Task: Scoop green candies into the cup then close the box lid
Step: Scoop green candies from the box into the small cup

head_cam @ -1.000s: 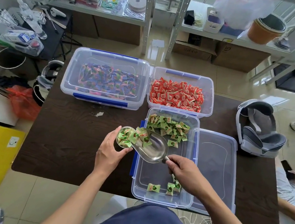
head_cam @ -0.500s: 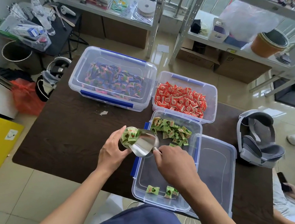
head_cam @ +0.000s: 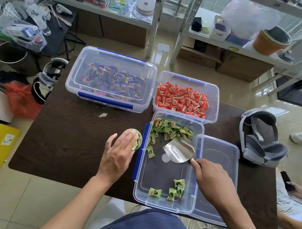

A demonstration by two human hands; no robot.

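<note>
Nearest the wearer's edge of the dark table (head_cam: 63,151), the open box (head_cam: 166,172) of green candies (head_cam: 171,129) serves as the landmark: a few wrapped sweets lie at its near end, most are heaped at its far end. Just left of the box the cup (head_cam: 138,137) stands on the table, heaped with green sweets, and the left hand (head_cam: 119,154) lies over it, fingers spread and curved around its top. Inside the box the right hand (head_cam: 212,179) grips the handle of the metal scoop (head_cam: 179,151), whose bowl looks empty. Scooping seems about finished; the next move likely calls for setting the scoop aside and lifting the lid (head_cam: 216,178), which lies flat against the box's right side, over the box to press it down. Beyond the box sit a box of red candies (head_cam: 182,101) and, to its left, a lidded box of purple sweets (head_cam: 112,81). Printing on the wrappers is too small to read.
</note>
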